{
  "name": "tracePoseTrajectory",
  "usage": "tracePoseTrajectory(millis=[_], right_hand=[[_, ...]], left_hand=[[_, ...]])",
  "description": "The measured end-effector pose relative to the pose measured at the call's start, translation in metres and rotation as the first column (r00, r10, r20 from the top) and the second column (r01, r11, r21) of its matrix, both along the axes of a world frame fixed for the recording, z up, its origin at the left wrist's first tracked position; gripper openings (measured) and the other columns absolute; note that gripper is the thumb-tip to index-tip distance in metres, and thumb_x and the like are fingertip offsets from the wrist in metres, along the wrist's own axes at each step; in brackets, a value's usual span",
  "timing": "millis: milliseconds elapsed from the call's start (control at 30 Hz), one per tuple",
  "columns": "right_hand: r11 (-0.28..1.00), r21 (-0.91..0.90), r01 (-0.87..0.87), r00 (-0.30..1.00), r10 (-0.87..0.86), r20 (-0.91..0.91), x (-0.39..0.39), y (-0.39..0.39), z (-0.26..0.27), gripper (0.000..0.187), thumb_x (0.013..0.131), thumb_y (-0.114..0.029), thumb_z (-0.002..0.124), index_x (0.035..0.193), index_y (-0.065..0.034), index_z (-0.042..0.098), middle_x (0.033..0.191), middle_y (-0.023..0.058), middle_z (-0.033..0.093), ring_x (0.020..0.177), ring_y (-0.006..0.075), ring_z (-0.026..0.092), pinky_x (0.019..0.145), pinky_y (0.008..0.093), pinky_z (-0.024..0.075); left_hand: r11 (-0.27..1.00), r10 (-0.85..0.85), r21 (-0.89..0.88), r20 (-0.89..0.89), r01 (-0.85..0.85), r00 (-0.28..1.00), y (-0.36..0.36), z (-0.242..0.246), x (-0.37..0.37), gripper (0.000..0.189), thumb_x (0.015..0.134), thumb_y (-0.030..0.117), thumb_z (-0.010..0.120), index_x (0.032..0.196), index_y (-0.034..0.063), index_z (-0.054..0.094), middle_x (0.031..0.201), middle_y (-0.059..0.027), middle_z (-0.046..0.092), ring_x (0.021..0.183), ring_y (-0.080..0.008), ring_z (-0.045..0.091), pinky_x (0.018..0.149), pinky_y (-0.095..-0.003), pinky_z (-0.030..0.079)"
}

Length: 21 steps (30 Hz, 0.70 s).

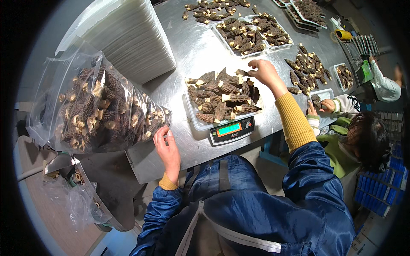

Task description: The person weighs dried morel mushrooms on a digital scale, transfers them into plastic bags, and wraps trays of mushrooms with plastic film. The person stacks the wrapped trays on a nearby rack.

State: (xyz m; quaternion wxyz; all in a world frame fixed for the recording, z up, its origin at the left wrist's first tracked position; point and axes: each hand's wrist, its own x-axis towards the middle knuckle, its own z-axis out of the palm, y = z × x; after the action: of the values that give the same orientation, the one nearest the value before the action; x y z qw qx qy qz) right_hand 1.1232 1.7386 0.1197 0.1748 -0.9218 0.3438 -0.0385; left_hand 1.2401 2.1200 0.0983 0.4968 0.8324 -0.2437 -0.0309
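A plastic tray [196, 124] heaped with dried morel mushrooms [221, 92] sits on a digital scale [231, 130] with a lit green display. At the tray's far right corner, my right hand [265, 76] has a single dried morel [242, 73] between its fingertips. My left hand [168, 152] is at the table's near edge, its fingers loosely apart and holding nothing. Its fingertips are close to the lower corner of a clear zip bag [96, 108] full of morels; whether they touch it I cannot tell.
A tall stack of white trays [128, 38] stands behind the bag. Filled trays [241, 36] and loose morels [309, 65] lie on the metal table [189, 48]. To the right, a co-worker [349, 140] handles morels over another tray [326, 116]. Another person [384, 80] is beyond.
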Motion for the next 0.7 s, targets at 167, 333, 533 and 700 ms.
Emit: tracePoseTrajectory(millis=[167,333,533,700], right_hand=[[0.989,0.124,0.084,0.956,-0.115,0.27,-0.034,0.023,0.043,0.026,0.082,-0.016,0.067,0.104,-0.002,0.067,0.093,0.0124,0.07,0.081,0.0198,0.067,0.073,0.0303,0.0518],[0.966,0.206,0.155,0.868,-0.232,0.438,-0.076,0.072,0.071,0.025,0.085,-0.014,0.066,0.106,0.0007,0.066,0.093,0.0094,0.07,0.083,0.0127,0.066,0.074,0.0248,0.0513],[0.876,0.425,0.227,0.78,-0.425,0.459,-0.096,0.103,0.068,0.022,0.087,-0.01,0.065,0.105,0.003,0.065,0.09,0.0049,0.068,0.081,0.0081,0.062,0.072,0.0215,0.0505],[0.883,0.429,0.192,0.696,-0.431,0.575,-0.096,0.104,0.069,0.019,0.084,-0.013,0.068,0.099,-0.0014,0.069,0.082,0.0054,0.07,0.068,0.0061,0.059,0.063,0.0217,0.0479]], left_hand=[[0.999,-0.017,-0.033,-0.027,0.016,0.999,-0.003,0.0,0.002,0.019,0.094,0.011,0.052,0.109,0.0005,0.058,0.107,-0.0096,0.058,0.095,-0.019,0.055,0.082,-0.0291,0.044],[0.999,-0.042,-0.026,-0.007,0.041,0.999,-0.008,0.002,0.002,0.016,0.094,0.011,0.052,0.104,0.0009,0.058,0.109,-0.0103,0.058,0.1,-0.022,0.052,0.08,-0.0309,0.045],[0.997,-0.066,-0.032,0.024,0.067,0.998,-0.013,0.004,0.001,0.015,0.093,0.012,0.053,0.103,0.0016,0.058,0.109,-0.0098,0.059,0.1,-0.0222,0.052,0.08,-0.0313,0.045],[0.996,-0.083,-0.037,0.044,0.085,0.996,-0.013,0.007,-0.003,0.015,0.094,0.012,0.053,0.103,0.0013,0.058,0.11,-0.0104,0.058,0.1,-0.0225,0.052,0.08,-0.0314,0.045]])
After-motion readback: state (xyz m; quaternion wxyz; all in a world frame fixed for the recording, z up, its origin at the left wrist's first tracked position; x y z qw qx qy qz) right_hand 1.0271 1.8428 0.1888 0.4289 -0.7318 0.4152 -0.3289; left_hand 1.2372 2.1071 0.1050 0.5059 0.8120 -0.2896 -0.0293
